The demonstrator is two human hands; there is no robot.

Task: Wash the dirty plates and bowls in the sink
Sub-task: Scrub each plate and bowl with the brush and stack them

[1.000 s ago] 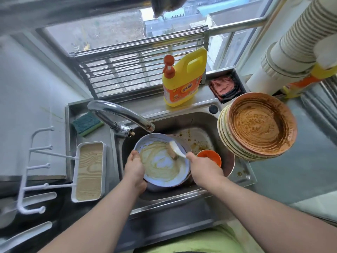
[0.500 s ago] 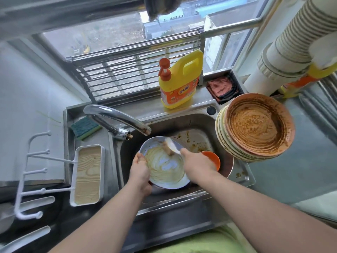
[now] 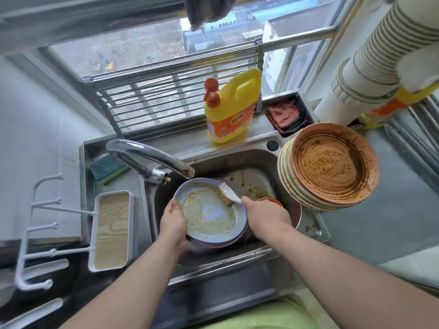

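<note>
The left hand (image 3: 173, 224) is gripping the near-left rim of a pale blue plate (image 3: 211, 213), thumb lying over the edge, holding it tilted above the steel sink (image 3: 259, 160). The right hand (image 3: 266, 216) is curling its grip round the white handle of a scrubbing brush (image 3: 229, 193), whose head is resting on the plate's upper right, smeared with tan residue. An orange bowl (image 3: 270, 201) is sitting just behind that hand. A stack of sauce-stained plates (image 3: 330, 166) is leaning at the sink's right edge. A yellow detergent bottle (image 3: 231, 108) is standing behind the sink, a green sponge (image 3: 108, 168) lying left of the tap (image 3: 149, 157).
</note>
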